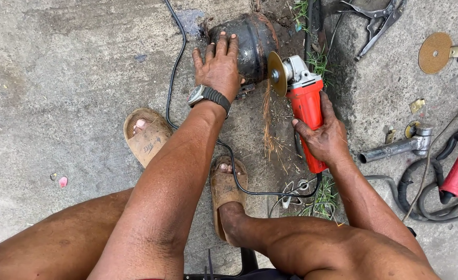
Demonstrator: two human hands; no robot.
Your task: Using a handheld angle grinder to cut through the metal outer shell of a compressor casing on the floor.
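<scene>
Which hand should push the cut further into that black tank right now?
Right. The right hand grips the red angle grinder, its disc at the black tank with sparks trailing. The left hand lies flat on the tank, probably steadying it.

We are in an outdoor metal workshop on rough concrete ground (58, 78), with an angle grinder (304, 98), locking pliers (376, 23), a spare cutting disc (435, 52), hoses (436, 197) and pipe (395, 149) scattered around.
</scene>
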